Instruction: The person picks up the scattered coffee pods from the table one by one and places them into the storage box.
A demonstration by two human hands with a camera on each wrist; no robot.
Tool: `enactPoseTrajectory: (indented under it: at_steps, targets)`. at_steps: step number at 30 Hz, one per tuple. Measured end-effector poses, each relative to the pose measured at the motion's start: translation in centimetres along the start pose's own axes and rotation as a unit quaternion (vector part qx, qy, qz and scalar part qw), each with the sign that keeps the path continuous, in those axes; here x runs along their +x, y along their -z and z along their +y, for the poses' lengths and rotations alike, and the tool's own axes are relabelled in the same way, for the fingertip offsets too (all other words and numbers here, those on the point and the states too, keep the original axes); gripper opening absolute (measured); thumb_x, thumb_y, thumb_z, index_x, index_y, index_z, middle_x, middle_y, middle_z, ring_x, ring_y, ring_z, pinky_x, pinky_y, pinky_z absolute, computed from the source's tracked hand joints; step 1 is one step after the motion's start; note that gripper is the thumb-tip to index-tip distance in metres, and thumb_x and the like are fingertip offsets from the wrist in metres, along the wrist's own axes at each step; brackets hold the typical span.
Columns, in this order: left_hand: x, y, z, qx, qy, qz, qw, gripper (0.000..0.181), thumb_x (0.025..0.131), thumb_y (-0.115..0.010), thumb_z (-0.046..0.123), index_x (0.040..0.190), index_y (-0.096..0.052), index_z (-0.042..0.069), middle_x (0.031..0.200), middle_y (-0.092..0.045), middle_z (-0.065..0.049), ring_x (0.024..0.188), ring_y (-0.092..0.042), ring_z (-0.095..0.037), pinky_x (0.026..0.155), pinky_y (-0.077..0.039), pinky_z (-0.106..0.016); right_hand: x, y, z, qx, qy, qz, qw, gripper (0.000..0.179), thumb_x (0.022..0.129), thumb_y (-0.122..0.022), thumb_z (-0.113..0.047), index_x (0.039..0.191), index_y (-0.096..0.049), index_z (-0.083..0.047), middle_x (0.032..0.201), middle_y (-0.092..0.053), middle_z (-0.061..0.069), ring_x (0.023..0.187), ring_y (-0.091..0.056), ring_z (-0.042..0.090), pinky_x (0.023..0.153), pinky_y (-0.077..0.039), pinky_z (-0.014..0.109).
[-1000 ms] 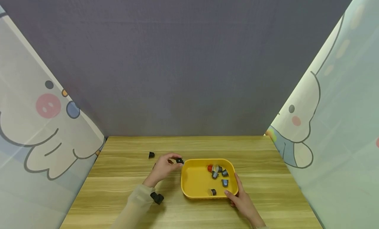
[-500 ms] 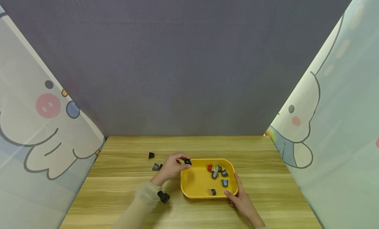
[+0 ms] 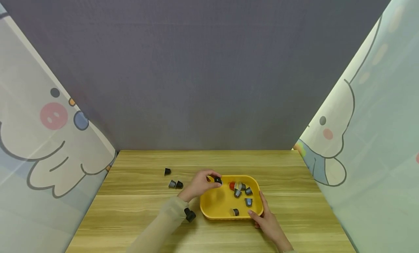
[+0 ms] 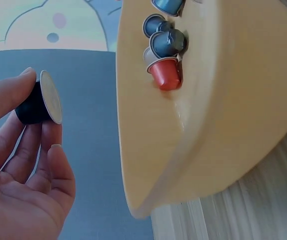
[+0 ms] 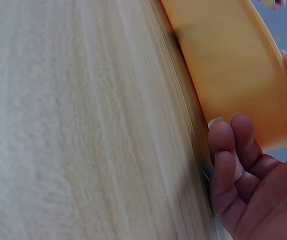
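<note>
Between thumb and fingers, my left hand (image 3: 200, 184) pinches a black coffee capsule (image 4: 31, 106) with a pale lid, held above the left part of a yellow tray (image 3: 211, 205). My right hand (image 3: 270, 224) grips the tray at its front right corner, thumb over the rim and fingers curled against the outer wall in the right wrist view. Inside the tray lie a red capsule (image 4: 165, 75) and several grey and blue ones, mostly toward the right, with a blue capsule (image 3: 248, 202) nearer the right hand. Another dark capsule (image 3: 236, 212) lies by the front wall.
Left of the tray, a grey capsule (image 3: 172, 184) and a black capsule (image 3: 179, 184) lie side by side on the wooden table (image 3: 131, 209). Farther back is one more black capsule (image 3: 167, 171). A dark grey wall (image 3: 209, 82) rises behind the table's far edge.
My left hand has moved right with the black capsule, from the tray's left rim to over its inside. Two capsules on the table have come into sight. The right hand and tray stay put.
</note>
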State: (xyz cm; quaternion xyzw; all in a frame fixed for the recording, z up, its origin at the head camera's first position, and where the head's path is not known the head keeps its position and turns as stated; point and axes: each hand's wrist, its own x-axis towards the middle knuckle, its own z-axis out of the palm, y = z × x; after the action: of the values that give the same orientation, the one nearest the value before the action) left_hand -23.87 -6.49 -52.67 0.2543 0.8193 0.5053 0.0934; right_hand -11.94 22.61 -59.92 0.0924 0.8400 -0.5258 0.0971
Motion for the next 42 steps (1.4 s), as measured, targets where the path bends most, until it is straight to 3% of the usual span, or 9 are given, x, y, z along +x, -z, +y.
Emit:
enactPoseTrajectory:
  at_steps: [9,16,24,30,35,42]
  targets:
    - [1.5,-1.0,0.6,0.014,0.014,-0.027,0.9994,0.033,0.091,-0.075,0.027,0.119,-0.071,0.01,0.108,-0.066,0.009,0.102,-0.061,-0.025,0.079,-0.048,-0.032,0.1,-0.1,-0.1,-0.004,0.0,0.001,1.0,0.095,0.093,-0.07,-0.041,0.161,-0.005,-0.029,0.065,-0.057,0.006,0.059,-0.054,0.018,0.055,-0.048,0.028]
    - [2.9,-2.0,0.5,0.022,-0.002,-0.042,0.9989,0.03,0.09,-0.076,0.024,0.117,-0.072,0.009,0.107,-0.066,0.01,0.099,-0.06,-0.013,0.077,-0.049,-0.028,0.2,-0.1,-0.1,-0.002,0.001,0.002,1.0,0.096,0.093,-0.07,-0.04,0.161,-0.005,-0.029,0.065,-0.057,0.006,0.059,-0.055,0.018,0.055,-0.049,0.029]
    - [4.5,-3.7,0.9,0.038,-0.023,-0.07,0.9965,0.029,0.089,-0.078,0.018,0.116,-0.073,0.009,0.104,-0.065,0.012,0.097,-0.061,-0.013,0.077,-0.049,-0.024,0.3,0.0,-0.1,0.001,-0.003,-0.002,1.0,0.095,0.093,-0.07,-0.041,0.161,-0.005,-0.028,0.066,-0.057,0.006,0.059,-0.054,0.019,0.055,-0.047,0.029]
    - [5.4,-4.9,1.6,0.055,-0.016,-0.089,0.9944,0.028,0.089,-0.077,0.016,0.116,-0.073,0.009,0.105,-0.066,0.009,0.096,-0.062,-0.017,0.075,-0.048,-0.022,0.3,0.0,0.0,-0.007,-0.002,-0.003,1.0,0.095,0.093,-0.069,-0.041,0.161,-0.004,-0.028,0.069,-0.059,0.005,0.06,-0.055,0.019,0.056,-0.048,0.03]
    - [5.8,-5.9,1.6,0.062,-0.016,-0.104,0.9925,0.028,0.089,-0.077,0.015,0.115,-0.073,0.008,0.108,-0.068,0.007,0.086,-0.058,-0.006,0.072,-0.048,-0.021,0.2,0.0,0.0,-0.005,-0.002,-0.003,1.0,0.095,0.094,-0.069,-0.039,0.161,-0.003,-0.028,0.071,-0.06,0.005,0.061,-0.056,0.019,0.056,-0.049,0.03]
    - [5.8,-6.9,1.6,0.03,0.012,-0.113,0.9931,0.026,0.089,-0.077,0.011,0.114,-0.073,0.007,0.109,-0.07,0.005,0.08,-0.056,-0.004,0.067,-0.049,-0.021,0.0,0.0,-0.2,-0.008,-0.004,0.0,1.0,0.096,0.094,-0.069,-0.04,0.162,-0.003,-0.027,0.069,-0.06,0.005,0.061,-0.057,0.019,0.056,-0.049,0.03]
